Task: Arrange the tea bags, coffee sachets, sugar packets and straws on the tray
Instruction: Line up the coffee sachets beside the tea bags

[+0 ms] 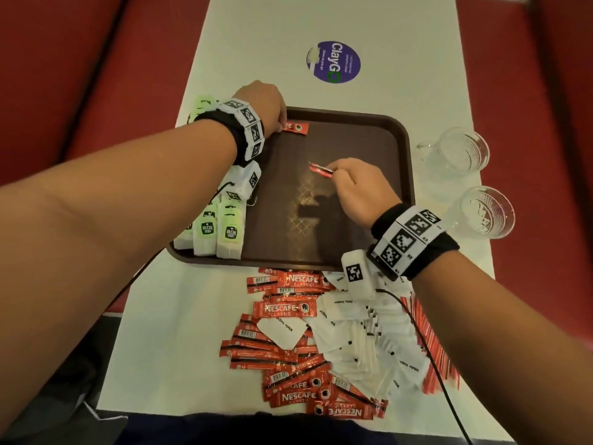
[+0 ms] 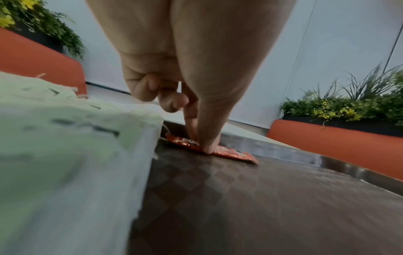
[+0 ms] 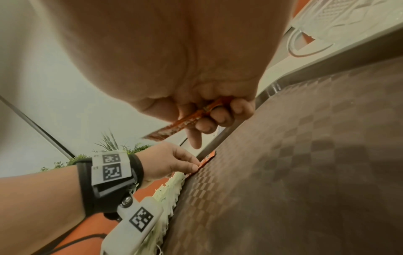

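Note:
A brown tray (image 1: 369, 149) (image 2: 240, 198) (image 3: 305, 155) lies on the white table. A row of green-tagged tea bags (image 1: 221, 229) (image 2: 65, 146) (image 3: 167, 193) stands along its left side. My left hand (image 1: 276, 114) (image 2: 202, 143) (image 3: 194, 166) pinches the end of a red coffee sachet (image 1: 296, 127) (image 2: 235, 154) (image 3: 206, 160) that lies flat in the tray's far left corner. My right hand (image 1: 340, 175) (image 3: 209, 117) hovers over the tray's middle and grips a couple of red coffee sachets (image 1: 321, 169) (image 3: 174, 127) between thumb and fingers.
On the table in front of the tray lies a mixed pile: coffee sachets (image 1: 288, 316), white sugar packets (image 1: 362, 342) and red straws (image 1: 436, 348). Two glass cups (image 1: 459, 152) (image 1: 484, 213) stand right of the tray. A purple sticker (image 1: 335, 62) lies beyond it. Red seats flank the table.

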A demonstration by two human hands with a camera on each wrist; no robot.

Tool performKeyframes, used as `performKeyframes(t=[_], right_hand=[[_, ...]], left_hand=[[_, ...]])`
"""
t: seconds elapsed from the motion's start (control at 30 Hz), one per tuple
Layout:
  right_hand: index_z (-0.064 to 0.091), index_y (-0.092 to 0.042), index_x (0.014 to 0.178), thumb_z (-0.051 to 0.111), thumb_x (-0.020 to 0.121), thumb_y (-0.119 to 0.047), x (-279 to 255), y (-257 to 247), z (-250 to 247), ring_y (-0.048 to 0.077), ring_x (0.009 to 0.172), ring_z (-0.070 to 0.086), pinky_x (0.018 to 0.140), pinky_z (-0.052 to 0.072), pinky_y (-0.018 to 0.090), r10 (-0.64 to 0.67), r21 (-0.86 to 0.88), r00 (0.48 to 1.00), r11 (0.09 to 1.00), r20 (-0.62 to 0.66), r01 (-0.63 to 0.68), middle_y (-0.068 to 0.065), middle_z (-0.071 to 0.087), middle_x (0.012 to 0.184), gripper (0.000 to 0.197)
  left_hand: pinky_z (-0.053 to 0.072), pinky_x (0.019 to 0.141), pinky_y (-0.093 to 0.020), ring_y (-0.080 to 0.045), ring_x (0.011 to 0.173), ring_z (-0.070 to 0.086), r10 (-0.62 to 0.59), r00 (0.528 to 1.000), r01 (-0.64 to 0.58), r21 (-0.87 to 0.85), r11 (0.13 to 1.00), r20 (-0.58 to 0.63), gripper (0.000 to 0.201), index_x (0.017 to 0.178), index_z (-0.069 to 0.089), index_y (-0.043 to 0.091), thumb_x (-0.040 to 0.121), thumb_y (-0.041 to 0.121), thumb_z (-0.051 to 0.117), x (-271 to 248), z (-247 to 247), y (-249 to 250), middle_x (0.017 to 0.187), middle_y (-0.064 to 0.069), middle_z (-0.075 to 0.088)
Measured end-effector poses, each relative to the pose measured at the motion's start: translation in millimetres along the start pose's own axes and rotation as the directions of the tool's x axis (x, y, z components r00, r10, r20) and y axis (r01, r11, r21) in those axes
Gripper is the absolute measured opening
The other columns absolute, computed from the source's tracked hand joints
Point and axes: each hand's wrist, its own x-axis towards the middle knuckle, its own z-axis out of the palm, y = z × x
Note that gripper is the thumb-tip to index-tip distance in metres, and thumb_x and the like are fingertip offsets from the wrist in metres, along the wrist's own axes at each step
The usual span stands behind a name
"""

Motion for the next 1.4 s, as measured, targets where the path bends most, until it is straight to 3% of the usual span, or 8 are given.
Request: performKeyframes(t=[0.3,0.5,0.73,0.83,0.93,1.07,1.2,1.4], right_hand=[[0.060,-0.019,0.131,0.055,0.100,-0.014,4,7,3,0.007,0.096,0.051,0.085,0.038,0.019,-0.038,-0.090,0.998,0.995,-0.057,0.033,-0.001,0.062,0.117,0.032],[0.062,-0.024,0.116,0.063,0.094,-0.015,7,17,7,0.002,0.083,0.055,0.067,0.035,0.007,-0.007,0.014,0.996,1.000,-0.090,0.008,-0.008,0.062,0.103,0.023],[0.060,-0.022,0.094,0.064,0.095,-0.030,3,14,3,0.004,0.070,0.057,0.061,0.042,0.014,-0.052,0.026,0.993,0.998,-0.101,0.055,-0.010,0.061,0.079,0.009],[0.058,-0.020,0.097,0.059,0.098,-0.026,3,14,1,0.012,0.071,0.062,0.067,0.050,0.026,-0.045,0.114,0.994,0.992,-0.101,0.057,-0.003,0.066,0.080,0.006],[0.060,-0.023,0.094,0.062,0.095,-0.017,3,14,0,0.005,0.071,0.056,0.065,0.044,0.016,-0.071,0.125,0.990,0.988,-0.123,0.086,-0.009,0.061,0.081,0.007],[0.059,-0.026,0.095,0.064,0.094,-0.017,4,13,2,0.001,0.071,0.055,0.062,0.039,0.007,-0.100,0.110,0.986,0.987,-0.135,0.115,-0.013,0.059,0.081,0.011],[0.054,-0.026,0.115,0.067,0.093,-0.025,2,17,4,-0.001,0.077,0.058,0.066,0.040,0.008,-0.070,0.110,0.992,0.991,-0.109,0.082,-0.012,0.063,0.089,0.026],[0.061,-0.029,0.107,0.076,0.083,-0.043,-13,26,8,0.009,0.085,0.061,0.078,0.049,0.026,-0.001,-0.188,0.926,0.979,0.377,0.078,-0.010,0.064,0.094,0.032]], left_hand=[[0.047,0.076,-0.030,-0.022,0.091,0.063,0.028,0.999,-0.030,-0.058,0.998,-0.046,0.018,0.099,0.077,0.021,0.089,0.033,0.069,-12,-9,3,0.102,-0.001,0.073],[0.050,0.079,-0.032,-0.012,0.081,0.064,0.375,0.927,-0.357,-0.256,0.898,0.024,0.042,0.096,0.077,0.026,0.089,0.061,0.056,-63,-18,30,0.085,0.007,0.073],[0.044,0.071,-0.032,-0.014,0.079,0.058,0.475,0.877,-0.479,-0.082,0.874,-0.063,0.003,0.081,0.072,0.028,0.083,0.030,0.073,-93,-2,31,0.077,0.015,0.058],[0.048,0.071,-0.035,-0.016,0.082,0.056,0.480,0.858,-0.499,-0.072,0.864,-0.182,0.011,0.072,0.066,0.027,0.078,0.022,0.073,-102,-3,25,0.084,0.009,0.067],[0.039,0.068,-0.029,-0.012,0.081,0.049,0.520,0.828,-0.539,-0.046,0.841,-0.209,0.014,0.070,0.065,0.024,0.076,0.021,0.078,-108,-2,22,0.092,0.008,0.071],[0.034,0.063,-0.020,-0.003,0.074,0.051,0.435,0.895,-0.445,-0.143,0.884,-0.099,0.013,0.081,0.068,0.031,0.081,0.041,0.077,-108,-6,19,0.078,0.016,0.062],[0.045,0.074,-0.020,0.001,0.076,0.060,0.322,0.945,-0.323,-0.271,0.907,-0.048,0.012,0.093,0.068,0.030,0.085,0.027,0.076,-97,-1,12,0.080,0.015,0.066],[0.051,0.082,-0.031,-0.015,0.086,0.065,0.068,0.997,-0.064,-0.097,0.993,0.039,0.009,0.091,0.067,0.028,0.086,0.026,0.075,-66,5,1,0.087,0.007,0.069]])
